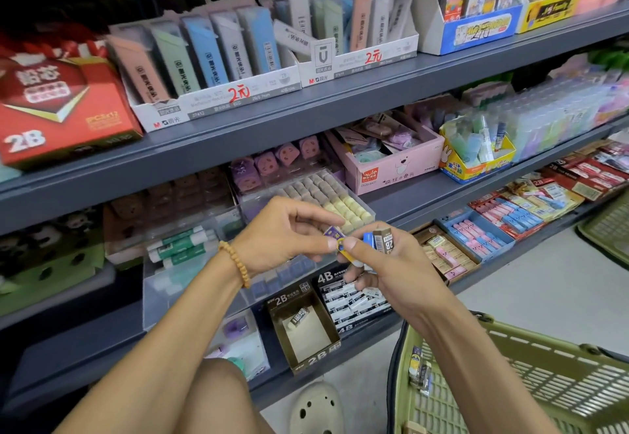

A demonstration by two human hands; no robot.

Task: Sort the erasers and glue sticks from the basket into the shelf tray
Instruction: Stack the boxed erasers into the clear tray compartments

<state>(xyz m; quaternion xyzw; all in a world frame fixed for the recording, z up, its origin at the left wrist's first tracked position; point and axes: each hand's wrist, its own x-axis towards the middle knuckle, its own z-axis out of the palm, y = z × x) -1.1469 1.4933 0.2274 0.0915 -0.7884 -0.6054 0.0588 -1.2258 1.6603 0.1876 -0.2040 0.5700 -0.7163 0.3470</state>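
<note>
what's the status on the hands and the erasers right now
Left hand pinching a purple-and-yellow eraser. Right hand gripping several erasers, brown 2B one on top. More erasers left in the green basket. Nothing blocking the shelf boxes.

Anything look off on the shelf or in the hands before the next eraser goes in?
The brown 2B box is almost bare: one eraser lies askew inside. The right hand holds several mixed erasers at once.
</note>
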